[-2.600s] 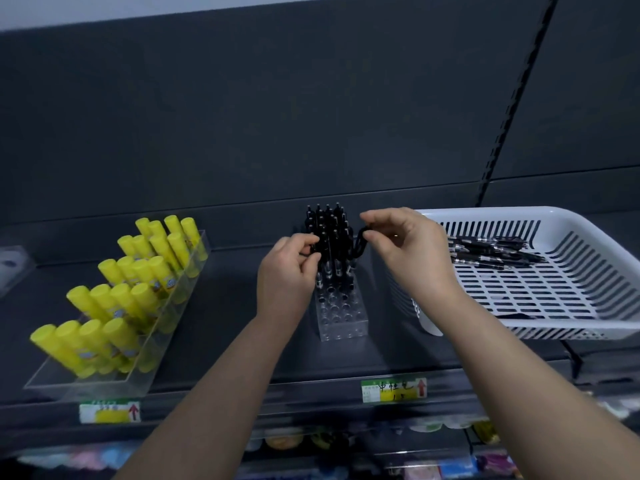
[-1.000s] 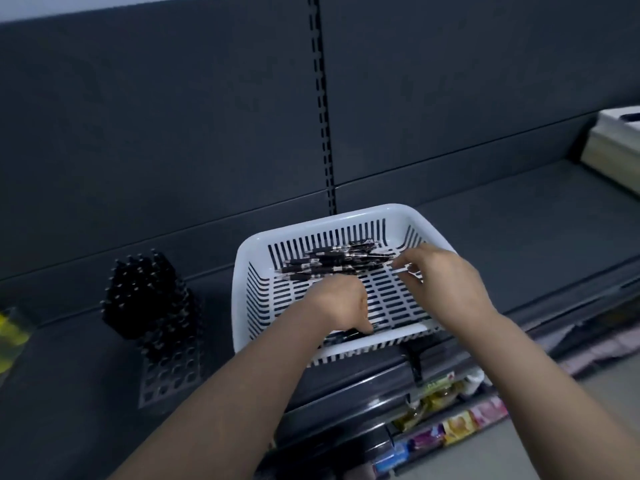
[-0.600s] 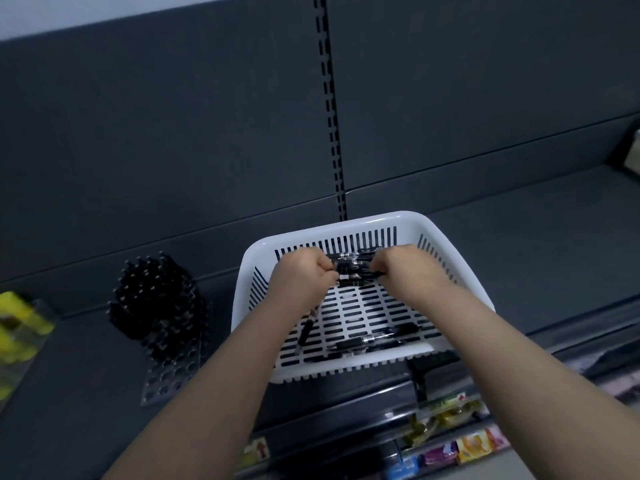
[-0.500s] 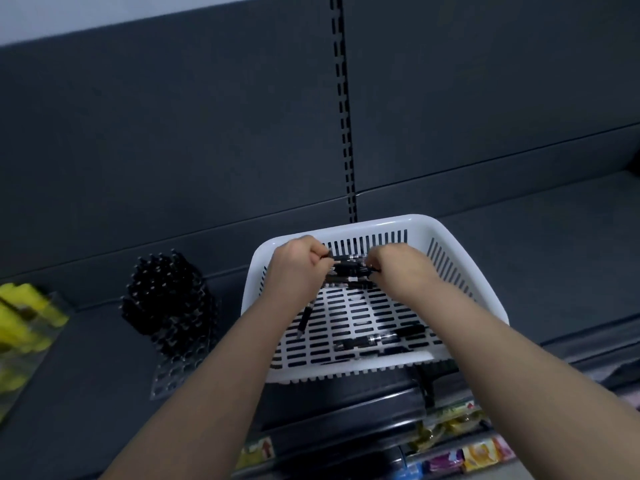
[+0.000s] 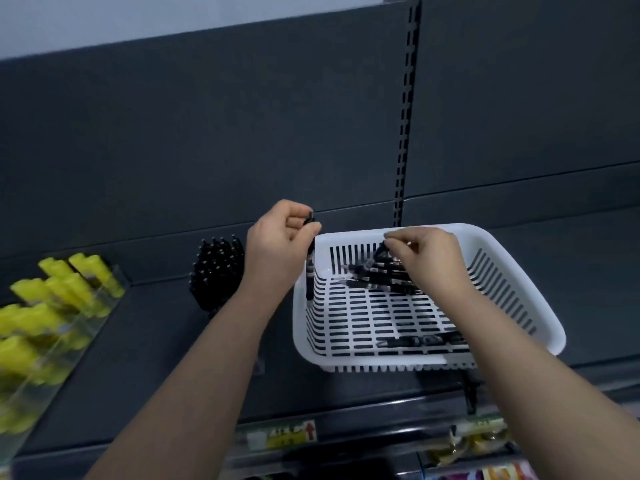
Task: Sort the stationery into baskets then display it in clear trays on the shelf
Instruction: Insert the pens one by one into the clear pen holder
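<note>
Store aisle on my feed | dark grey back panels point(image 5: 225, 133) split by a slotted upright point(image 5: 404, 140) | pale wall point(image 5: 138, 19) above | dim light | price label point(image 5: 285, 436) on the shelf point(image 5: 156, 358) front edge

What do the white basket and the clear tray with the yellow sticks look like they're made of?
White basket: moulded plastic by the look, opaque with a soft sheen; the sign is the one-piece slotted walls and rounded rim. Clear tray: likely acrylic or similar rigid plastic, transparent and glossy; the yellow glue sticks show through its wall, though it is blurred.

White plastic basket point(image 5: 512, 271), seemingly matt dark shelf point(image 5: 138, 358)
</note>
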Demonstrator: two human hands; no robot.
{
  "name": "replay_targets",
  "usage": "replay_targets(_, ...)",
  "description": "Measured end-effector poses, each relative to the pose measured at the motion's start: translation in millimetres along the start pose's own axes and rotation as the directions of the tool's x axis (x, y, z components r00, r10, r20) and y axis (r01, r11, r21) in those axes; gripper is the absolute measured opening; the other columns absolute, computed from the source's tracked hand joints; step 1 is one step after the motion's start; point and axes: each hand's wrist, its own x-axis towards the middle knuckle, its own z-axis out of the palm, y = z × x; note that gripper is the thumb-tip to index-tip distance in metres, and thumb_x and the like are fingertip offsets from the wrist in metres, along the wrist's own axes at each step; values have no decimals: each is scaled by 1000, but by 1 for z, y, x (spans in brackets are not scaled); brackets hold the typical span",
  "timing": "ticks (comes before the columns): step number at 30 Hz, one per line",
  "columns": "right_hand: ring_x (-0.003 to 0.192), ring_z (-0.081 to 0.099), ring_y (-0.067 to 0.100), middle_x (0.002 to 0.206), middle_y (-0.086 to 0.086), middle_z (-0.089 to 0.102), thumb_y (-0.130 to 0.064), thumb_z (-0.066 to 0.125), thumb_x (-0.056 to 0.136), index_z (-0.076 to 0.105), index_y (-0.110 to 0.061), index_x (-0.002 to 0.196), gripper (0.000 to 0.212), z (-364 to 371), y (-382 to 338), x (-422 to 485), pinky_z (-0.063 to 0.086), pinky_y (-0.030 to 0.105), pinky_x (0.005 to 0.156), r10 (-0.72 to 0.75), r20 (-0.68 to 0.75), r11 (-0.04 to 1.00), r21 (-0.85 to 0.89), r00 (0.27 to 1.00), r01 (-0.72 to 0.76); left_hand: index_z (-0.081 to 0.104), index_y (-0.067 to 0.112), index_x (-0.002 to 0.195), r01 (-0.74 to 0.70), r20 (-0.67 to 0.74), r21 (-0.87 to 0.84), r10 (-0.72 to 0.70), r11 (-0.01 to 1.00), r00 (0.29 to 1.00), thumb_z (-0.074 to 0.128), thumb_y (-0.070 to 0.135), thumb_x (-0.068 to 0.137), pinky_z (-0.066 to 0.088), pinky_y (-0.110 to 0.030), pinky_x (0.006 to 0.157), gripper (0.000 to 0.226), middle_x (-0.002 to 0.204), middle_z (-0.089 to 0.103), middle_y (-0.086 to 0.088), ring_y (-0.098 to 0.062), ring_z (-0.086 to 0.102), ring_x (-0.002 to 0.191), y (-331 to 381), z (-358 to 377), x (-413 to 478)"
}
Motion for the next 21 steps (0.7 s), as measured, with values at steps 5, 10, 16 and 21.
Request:
replay_targets(5,74,61,-5,82,-17,68,-25,61,90,72,-24,96,12,3,-77,-19,43,3,71,-137,-120,973,171,983,157,64,22,109,-25,-79,-23,23,999,997,66,20,88,47,-11,73,20,76,57,14,6,55,66,-17,-52,-7)
replay_targets(10,74,63,-3,79,-19,68,-26,65,88,72,-25,92,8,21,-131,-36,46,6,71,-227,-105,929,277,968,247,66,21,107,-73,-136,37,78,997,988,65,19,89,42,-6,71,18,75,56,17,8,55,68,-40,-95,-19)
replay_targets(16,71,61,-3,80,-14,69,-24,66,87,72,-21,91,8,65,-130,-54,42,4,63,-196,33,956,229,980,184,67,17,98,-137,-138,121,154,983,978,66,14,88,42,-6,67,11,75,58,17,1,57,73,-68,-107,-30)
replay_targets(21,73,62,-2,83,-11,70,-23,66,88,72,-21,92,8,80,-125,-61,42,4,65,-167,71,964,222,983,147,68,11,97,-151,-133,168,175,974,976,68,10,86,43,-5,69,11,79,61,10,1,57,72,-85,-101,-34)
